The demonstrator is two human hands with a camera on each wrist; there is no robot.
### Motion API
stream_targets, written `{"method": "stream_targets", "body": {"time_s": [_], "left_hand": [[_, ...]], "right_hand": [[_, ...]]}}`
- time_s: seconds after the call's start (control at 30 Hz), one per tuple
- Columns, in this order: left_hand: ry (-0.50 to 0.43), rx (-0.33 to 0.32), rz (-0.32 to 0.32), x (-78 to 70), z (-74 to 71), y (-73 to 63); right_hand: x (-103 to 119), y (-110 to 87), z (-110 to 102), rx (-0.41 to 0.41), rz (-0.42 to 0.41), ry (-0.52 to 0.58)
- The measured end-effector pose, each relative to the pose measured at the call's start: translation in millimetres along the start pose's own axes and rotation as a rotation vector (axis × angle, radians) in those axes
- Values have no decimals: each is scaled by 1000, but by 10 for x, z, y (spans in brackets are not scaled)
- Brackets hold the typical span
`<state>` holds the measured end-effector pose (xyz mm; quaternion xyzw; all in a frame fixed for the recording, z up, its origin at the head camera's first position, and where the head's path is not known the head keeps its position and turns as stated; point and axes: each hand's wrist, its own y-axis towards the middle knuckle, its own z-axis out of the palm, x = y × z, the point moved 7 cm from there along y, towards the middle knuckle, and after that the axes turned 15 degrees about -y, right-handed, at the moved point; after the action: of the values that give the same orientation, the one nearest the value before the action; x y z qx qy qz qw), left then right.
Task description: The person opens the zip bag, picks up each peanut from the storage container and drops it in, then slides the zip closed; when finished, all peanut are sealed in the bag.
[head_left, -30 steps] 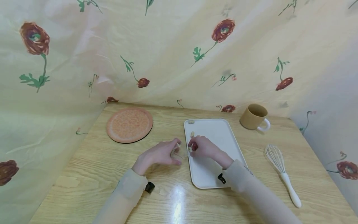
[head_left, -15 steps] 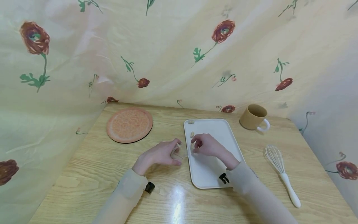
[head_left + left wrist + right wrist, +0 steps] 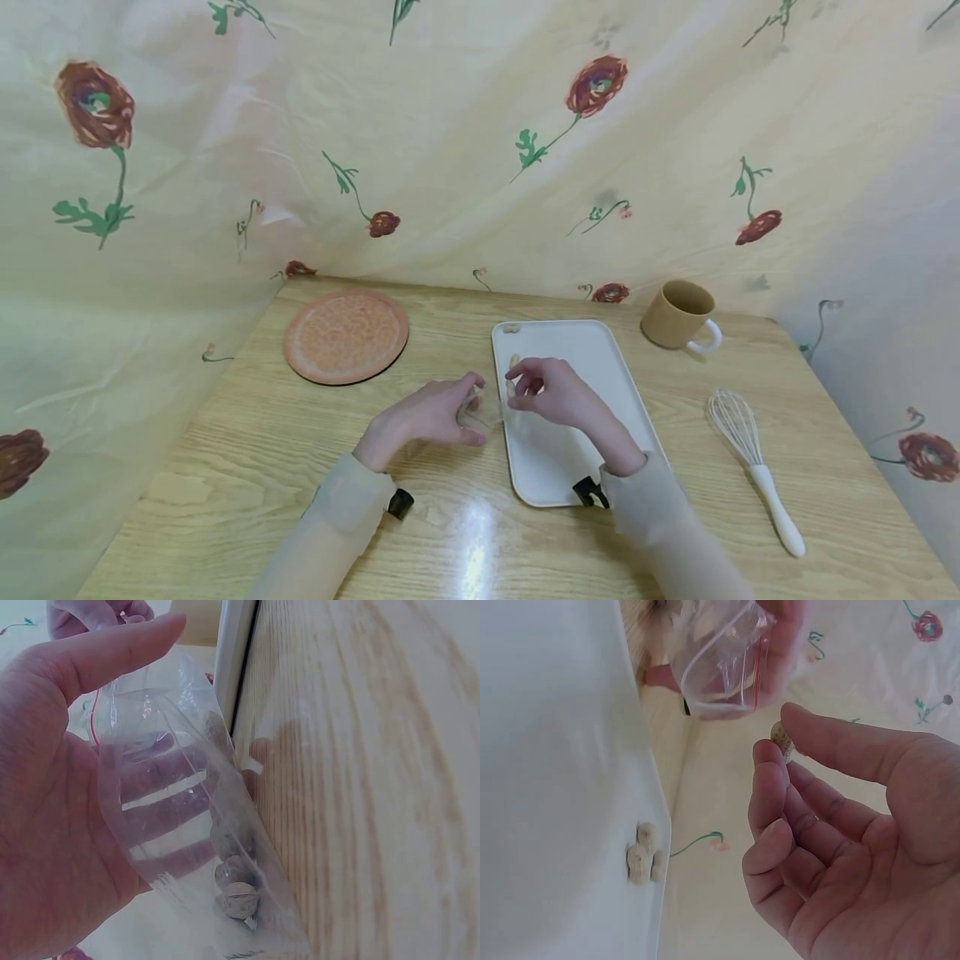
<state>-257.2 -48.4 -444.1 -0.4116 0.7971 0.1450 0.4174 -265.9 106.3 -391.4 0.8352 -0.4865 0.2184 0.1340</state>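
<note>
My left hand (image 3: 431, 412) holds a clear zip bag (image 3: 161, 795) just left of the white tray (image 3: 570, 450). In the left wrist view its thumb crosses near the bag's mouth and the fingers lie behind the plastic. Several peanuts (image 3: 240, 900) sit low inside the bag. Over the tray's left side, my right hand (image 3: 562, 392) pinches one peanut (image 3: 781, 740) between thumb and index finger, close to the bag mouth but apart from it. More peanuts (image 3: 639, 855) lie along the tray's edge, towards its far left corner.
A round orange-patterned mat (image 3: 347, 336) lies at the back left. To the right of the tray stand a tan mug (image 3: 675, 315) with a white handle and a white-handled whisk (image 3: 759, 475). A floral cloth (image 3: 450, 150) hangs behind the wooden table (image 3: 247, 467).
My right hand has drawn slightly right, then come back left a little higher, its wrist turned, with a peanut at its fingertips. The left hand and bag stay in place.
</note>
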Motion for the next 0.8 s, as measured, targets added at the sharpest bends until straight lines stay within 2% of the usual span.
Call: {"method": "stream_targets", "body": {"time_s": [0.6,0.8], "left_hand": [[-30,12,15,-14,-5,-24],[-26,12,19,-30,-9,-25]], "right_hand": [[139,-40,191,-7,-23,-28],[136,-37,213,0,15,-30]]}}
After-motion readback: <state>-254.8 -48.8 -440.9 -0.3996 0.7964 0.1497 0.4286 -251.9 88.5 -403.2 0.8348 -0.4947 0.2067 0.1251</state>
